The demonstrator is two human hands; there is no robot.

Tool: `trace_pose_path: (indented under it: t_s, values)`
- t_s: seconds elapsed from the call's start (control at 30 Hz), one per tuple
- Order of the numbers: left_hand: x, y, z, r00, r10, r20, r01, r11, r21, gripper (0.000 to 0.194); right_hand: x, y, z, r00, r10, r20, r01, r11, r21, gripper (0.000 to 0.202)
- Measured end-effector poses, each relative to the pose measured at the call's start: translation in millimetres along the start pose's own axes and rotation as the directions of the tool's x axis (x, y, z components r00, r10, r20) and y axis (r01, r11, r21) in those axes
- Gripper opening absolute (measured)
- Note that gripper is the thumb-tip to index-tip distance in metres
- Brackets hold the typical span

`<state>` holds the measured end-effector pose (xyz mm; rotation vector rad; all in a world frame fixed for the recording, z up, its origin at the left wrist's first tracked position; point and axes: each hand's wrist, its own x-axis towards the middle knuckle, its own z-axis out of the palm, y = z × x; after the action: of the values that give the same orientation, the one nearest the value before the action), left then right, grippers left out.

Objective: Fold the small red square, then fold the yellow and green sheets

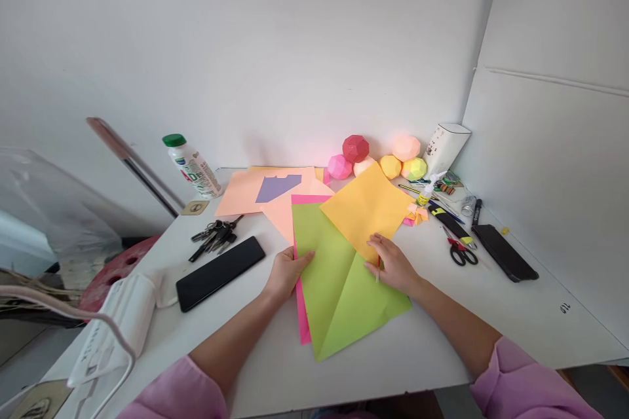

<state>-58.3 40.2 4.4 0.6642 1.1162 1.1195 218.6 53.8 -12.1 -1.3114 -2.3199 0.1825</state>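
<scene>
My lilac sleeves [531, 383] are closest, cuffs pushed up over the front of the white surface [275, 366]. My left grip [287, 270] pinches the left edge of a green sheet [322, 275], thumb on top, with a magenta sheet [304, 321] showing under it. The green sheet is creased and lies in front of me, between my arms. My right grip [392, 266] is curled at the lower corner of an orange sheet [368, 209] that overlaps the green; a slim red-and-clear item [378, 268] sits between thumb and fingers, though I cannot tell whether I pinch the orange paper too. Left of me lie a black phone [221, 273] and keys [216, 234]; to the right, scissors [462, 254]. Faceted paper balls [356, 148] sit behind, near the wall.
</scene>
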Motion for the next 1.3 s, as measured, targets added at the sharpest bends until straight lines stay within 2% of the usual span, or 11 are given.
trace_pose_path:
  t_s: [0.2, 0.4, 0.6, 0.7, 0.87, 0.93, 1.03, 1.1, 1.2, 1.23, 1.3]
  values:
    - [-3.8, 1.0, 0.3, 0.998, 0.027, -0.064, -0.025, 0.999, 0.034, 0.018, 0.0, -2.5, -4.2, 0.989, -0.145, -0.018, 0.145, 0.989, -0.016, 0.026]
    - [-4.1, 5.0, -2.1, 0.992, -0.017, -0.124, 0.024, 0.998, 0.056, 0.022, -7.1, -9.0, -13.6, 0.956, -0.285, 0.063, 0.254, 0.920, 0.298, 0.025]
    - [-3.6, 12.2, -3.8, 0.990, -0.051, -0.135, 0.057, 0.998, 0.037, 0.021, -9.8, -18.0, -30.5, 0.941, -0.322, 0.107, 0.246, 0.865, 0.437, 0.017]
    - [-1.0, 14.5, -6.8, 0.990, -0.036, -0.134, 0.040, 0.999, 0.028, 0.023, -8.8, -20.2, -41.7, 0.948, -0.306, 0.091, 0.252, 0.892, 0.375, 0.020]
    - [6.7, 12.7, -11.4, 0.986, 0.064, -0.155, -0.054, 0.996, 0.066, 0.028, -6.7, -20.0, -46.0, 0.970, -0.204, -0.131, 0.232, 0.938, 0.258, 0.018]
    - [8.7, 11.2, -11.6, 0.983, 0.118, -0.144, -0.103, 0.989, 0.107, 0.034, -7.8, -19.5, -40.6, 0.978, -0.184, -0.100, 0.203, 0.953, 0.227, 0.019]
    - [8.7, 11.8, -10.5, 0.966, 0.231, -0.117, -0.206, 0.959, 0.197, 0.045, -10.8, -19.0, -29.8, 0.981, -0.170, 0.088, 0.156, 0.977, 0.146, 0.036]
    - [6.7, 14.1, -9.7, 0.938, 0.333, -0.096, -0.297, 0.915, 0.272, 0.050, -11.8, -17.6, -23.8, 0.972, -0.158, 0.173, 0.140, 0.984, 0.114, 0.039]
    - [2.5, 14.6, -9.4, 0.861, 0.505, -0.059, -0.437, 0.795, 0.421, 0.068, -10.1, -12.0, -19.4, 0.970, -0.156, 0.186, 0.134, 0.983, 0.125, 0.038]
    - [1.3, 12.8, -9.6, 0.820, 0.573, -0.013, -0.483, 0.703, 0.521, 0.075, -9.0, -9.3, -18.7, 0.970, -0.164, 0.179, 0.140, 0.980, 0.138, 0.038]
    - [-0.3, 6.2, -10.4, 0.746, 0.637, 0.194, -0.547, 0.421, 0.724, 0.079, -7.0, -4.2, -17.7, 0.970, -0.182, 0.160, 0.155, 0.974, 0.166, 0.038]
